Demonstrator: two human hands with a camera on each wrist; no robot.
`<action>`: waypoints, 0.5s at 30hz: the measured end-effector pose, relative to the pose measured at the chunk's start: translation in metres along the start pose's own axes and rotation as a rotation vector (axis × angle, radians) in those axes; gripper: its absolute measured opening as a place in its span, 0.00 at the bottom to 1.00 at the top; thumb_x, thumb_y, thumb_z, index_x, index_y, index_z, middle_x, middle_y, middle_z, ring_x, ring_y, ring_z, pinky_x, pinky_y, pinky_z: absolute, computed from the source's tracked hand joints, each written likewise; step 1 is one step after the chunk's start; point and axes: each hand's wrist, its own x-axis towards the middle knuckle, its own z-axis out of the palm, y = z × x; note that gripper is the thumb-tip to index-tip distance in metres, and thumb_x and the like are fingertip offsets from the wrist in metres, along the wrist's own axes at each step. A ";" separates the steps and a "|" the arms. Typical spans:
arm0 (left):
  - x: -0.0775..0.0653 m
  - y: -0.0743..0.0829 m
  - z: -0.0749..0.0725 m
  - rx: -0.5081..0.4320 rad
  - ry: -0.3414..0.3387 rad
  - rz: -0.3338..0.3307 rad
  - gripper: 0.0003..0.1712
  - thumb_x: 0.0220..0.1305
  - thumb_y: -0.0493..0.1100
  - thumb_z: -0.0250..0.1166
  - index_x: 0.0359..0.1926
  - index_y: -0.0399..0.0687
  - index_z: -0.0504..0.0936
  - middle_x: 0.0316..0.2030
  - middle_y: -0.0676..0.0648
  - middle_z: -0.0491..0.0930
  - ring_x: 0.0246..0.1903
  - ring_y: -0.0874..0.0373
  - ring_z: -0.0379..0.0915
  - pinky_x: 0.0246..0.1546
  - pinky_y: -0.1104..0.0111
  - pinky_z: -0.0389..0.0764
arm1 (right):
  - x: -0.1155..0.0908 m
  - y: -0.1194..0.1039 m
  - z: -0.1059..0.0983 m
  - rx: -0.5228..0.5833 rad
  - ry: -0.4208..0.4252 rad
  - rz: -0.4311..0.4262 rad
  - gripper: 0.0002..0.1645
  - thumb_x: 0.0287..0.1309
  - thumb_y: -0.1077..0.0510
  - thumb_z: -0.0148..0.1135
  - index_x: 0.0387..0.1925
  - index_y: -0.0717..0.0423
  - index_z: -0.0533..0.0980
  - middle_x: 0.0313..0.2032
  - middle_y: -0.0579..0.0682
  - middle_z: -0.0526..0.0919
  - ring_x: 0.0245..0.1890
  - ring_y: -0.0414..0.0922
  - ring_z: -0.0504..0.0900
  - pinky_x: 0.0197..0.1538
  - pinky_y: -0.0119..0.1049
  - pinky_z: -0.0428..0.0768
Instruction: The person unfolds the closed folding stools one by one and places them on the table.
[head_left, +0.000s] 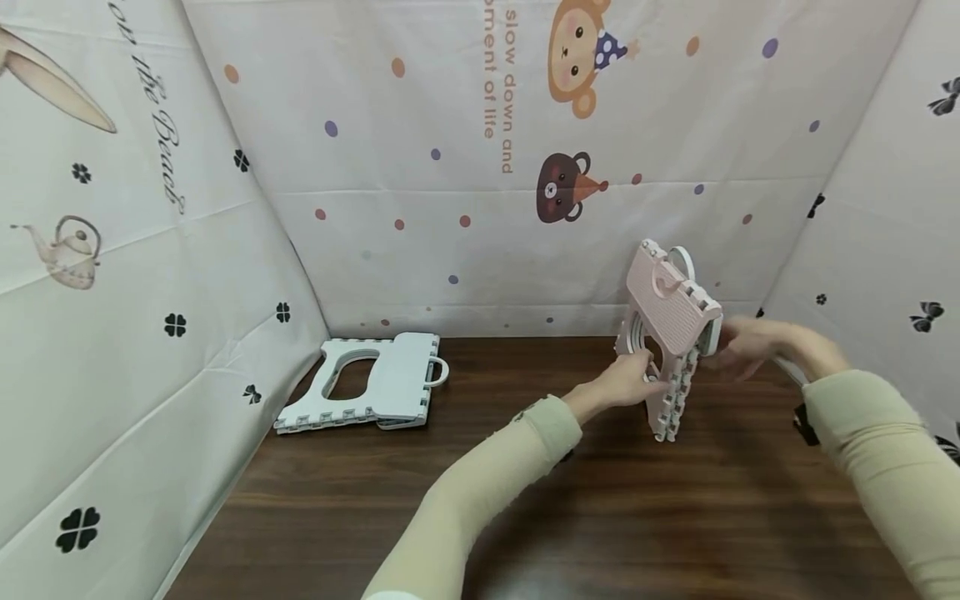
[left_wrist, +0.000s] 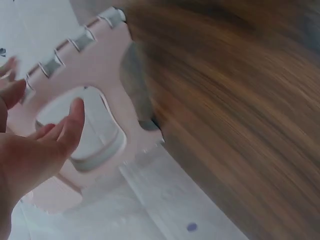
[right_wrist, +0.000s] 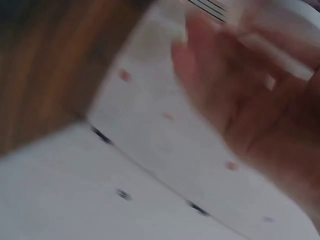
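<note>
Steadying the pink folding step stool (head_left: 672,319) evenly should work best: it stands between left fingers (left_wrist: 74,124), spread apart beside its cutout, and right fingers (right_wrist: 200,70), loosely extended though blurred.

We see the upright stool (head_left: 672,312) on the bench (head_left: 337,517), with the back cloth (head_left: 360,275) standing behind it. Well to its left, on the same bench, lies the flat stool (head_left: 401,379), with its handle (head_left: 446,372) on the side towards the upright stool. Farther left than that, we find the left cloth (head_left: 135,400); the right cloth (head_left: 862,250) is on the upright stool's right. The left grip (head_left: 627,382) is before and slightly left of the upright stool, by its leg panel (left_wrist: 97,67), and the right grip (head_left: 738,345) is just to its right; whether either touches it, we cannot tell.
</note>
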 end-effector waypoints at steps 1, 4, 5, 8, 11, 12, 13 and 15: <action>0.002 0.005 0.002 -0.006 0.009 -0.014 0.20 0.64 0.53 0.63 0.48 0.45 0.73 0.34 0.55 0.79 0.29 0.69 0.73 0.27 0.81 0.71 | 0.004 0.006 0.006 0.058 -0.076 -0.005 0.33 0.60 0.62 0.60 0.59 0.79 0.59 0.48 0.67 0.80 0.37 0.50 0.85 0.44 0.48 0.83; 0.005 0.015 0.009 -0.012 0.036 -0.061 0.18 0.63 0.52 0.65 0.45 0.46 0.72 0.33 0.55 0.77 0.29 0.68 0.72 0.27 0.80 0.71 | 0.016 0.021 0.020 0.185 -0.188 -0.041 0.34 0.61 0.59 0.62 0.60 0.76 0.61 0.51 0.65 0.80 0.44 0.54 0.84 0.51 0.52 0.80; 0.007 0.017 0.011 -0.009 0.044 -0.079 0.17 0.62 0.52 0.66 0.43 0.47 0.72 0.33 0.55 0.76 0.29 0.68 0.72 0.26 0.80 0.71 | 0.020 0.024 0.023 0.205 -0.192 -0.058 0.31 0.62 0.59 0.61 0.58 0.75 0.64 0.49 0.63 0.81 0.43 0.54 0.85 0.51 0.52 0.81; 0.009 0.020 0.017 -0.008 0.079 -0.126 0.18 0.60 0.53 0.68 0.41 0.50 0.72 0.33 0.56 0.77 0.28 0.69 0.72 0.26 0.80 0.71 | 0.028 0.030 0.028 0.234 -0.167 -0.093 0.20 0.62 0.59 0.61 0.50 0.71 0.72 0.42 0.59 0.85 0.40 0.53 0.86 0.48 0.51 0.82; 0.012 0.019 0.020 0.003 0.107 -0.149 0.19 0.57 0.55 0.70 0.39 0.50 0.73 0.31 0.56 0.77 0.27 0.68 0.72 0.25 0.78 0.70 | 0.031 0.033 0.028 0.228 -0.140 -0.104 0.16 0.62 0.60 0.61 0.47 0.68 0.74 0.38 0.56 0.86 0.37 0.50 0.86 0.45 0.49 0.83; 0.013 0.019 0.020 0.010 0.113 -0.150 0.20 0.57 0.56 0.70 0.39 0.51 0.73 0.31 0.56 0.77 0.26 0.68 0.72 0.24 0.78 0.70 | 0.031 0.034 0.027 0.224 -0.135 -0.108 0.16 0.62 0.60 0.62 0.47 0.68 0.74 0.38 0.56 0.87 0.36 0.50 0.86 0.44 0.49 0.83; 0.014 0.019 0.020 0.021 0.119 -0.146 0.20 0.56 0.56 0.71 0.38 0.51 0.73 0.30 0.56 0.76 0.26 0.68 0.71 0.24 0.78 0.70 | 0.031 0.035 0.026 0.219 -0.128 -0.114 0.17 0.61 0.60 0.62 0.48 0.68 0.74 0.38 0.56 0.87 0.36 0.50 0.86 0.44 0.48 0.83; 0.015 0.019 0.017 0.056 0.125 -0.133 0.19 0.56 0.56 0.71 0.36 0.51 0.73 0.28 0.57 0.75 0.25 0.67 0.71 0.23 0.77 0.69 | 0.030 0.037 0.023 0.202 -0.113 -0.133 0.19 0.61 0.60 0.62 0.49 0.70 0.73 0.38 0.56 0.87 0.36 0.50 0.86 0.43 0.48 0.83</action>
